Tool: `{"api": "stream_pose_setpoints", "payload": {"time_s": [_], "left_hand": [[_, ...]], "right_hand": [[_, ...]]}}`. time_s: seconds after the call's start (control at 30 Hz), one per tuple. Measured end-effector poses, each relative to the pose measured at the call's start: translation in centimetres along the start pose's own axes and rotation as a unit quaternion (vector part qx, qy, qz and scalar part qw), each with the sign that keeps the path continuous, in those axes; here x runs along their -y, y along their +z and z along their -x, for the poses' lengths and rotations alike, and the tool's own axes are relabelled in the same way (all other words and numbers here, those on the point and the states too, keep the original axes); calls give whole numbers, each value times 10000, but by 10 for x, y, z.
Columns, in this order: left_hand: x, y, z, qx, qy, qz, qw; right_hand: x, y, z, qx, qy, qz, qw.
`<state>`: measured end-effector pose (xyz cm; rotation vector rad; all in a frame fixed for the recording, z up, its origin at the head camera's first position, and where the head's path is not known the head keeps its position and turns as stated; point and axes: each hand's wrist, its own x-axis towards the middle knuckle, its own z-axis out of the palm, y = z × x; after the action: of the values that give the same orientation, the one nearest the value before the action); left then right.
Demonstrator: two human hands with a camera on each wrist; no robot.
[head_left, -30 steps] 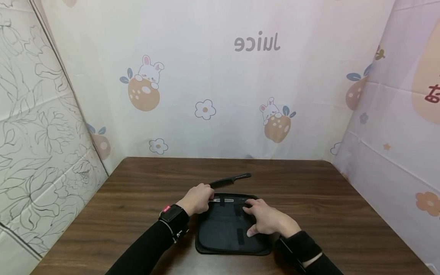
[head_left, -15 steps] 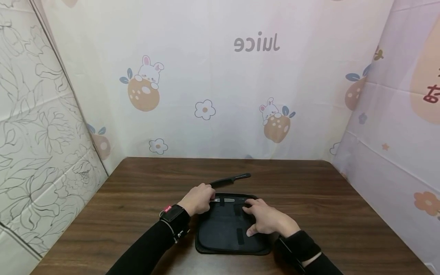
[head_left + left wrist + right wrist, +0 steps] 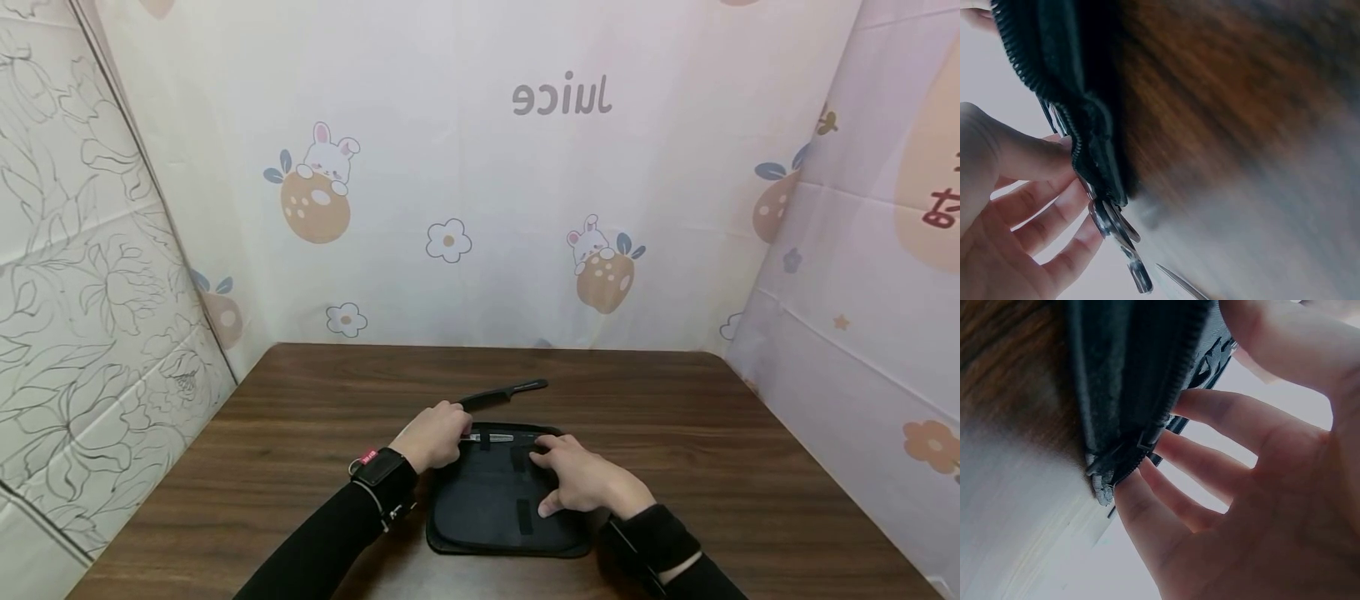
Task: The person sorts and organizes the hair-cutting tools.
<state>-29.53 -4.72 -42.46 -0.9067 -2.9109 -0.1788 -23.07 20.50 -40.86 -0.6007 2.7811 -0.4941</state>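
Note:
A black zip case [image 3: 487, 500] lies on the table, its dark straps showing on top. Silver scissors [image 3: 495, 437] pass under a strap near the far edge. At their left end my left hand [image 3: 432, 435] grips them; the left wrist view has the scissors' finger rings [image 3: 1119, 228] beside its fingertips, past the zip edge. My right hand [image 3: 588, 479] rests on the case's right side with fingers spread; in the right wrist view its fingers [image 3: 1210, 419] touch the zipped edge. The scissors' left part is hidden by my left hand in the head view.
A black comb [image 3: 517, 389] lies just beyond the case, its left end behind my left hand. A thin pointed thing [image 3: 1179, 278] shows low in the left wrist view. Brown wooden table [image 3: 300, 392] surrounds the case; printed curtains [image 3: 465, 167] stand behind and at the sides.
My left hand has shifted slightly right, and the scissors have slid a little further right under the strap. My right hand has stayed on the case.

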Motion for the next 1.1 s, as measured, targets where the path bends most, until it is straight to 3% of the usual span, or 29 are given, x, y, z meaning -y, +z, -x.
{"api": "stream_pose_setpoints", "payload": {"time_s": [0.3,0.9,1.1], "left_hand": [[-3,-2,0,-4,-52,49,10000],[-3,2,-3,-133,195,9,9997],[1,1,-1,-103,246,242,9994]], "right_hand": [[1,0,0,12,4,-17,10000],[0,0,-2,58,-34,-58,10000],[1,0,-1,67,48,-73,9999]]}}
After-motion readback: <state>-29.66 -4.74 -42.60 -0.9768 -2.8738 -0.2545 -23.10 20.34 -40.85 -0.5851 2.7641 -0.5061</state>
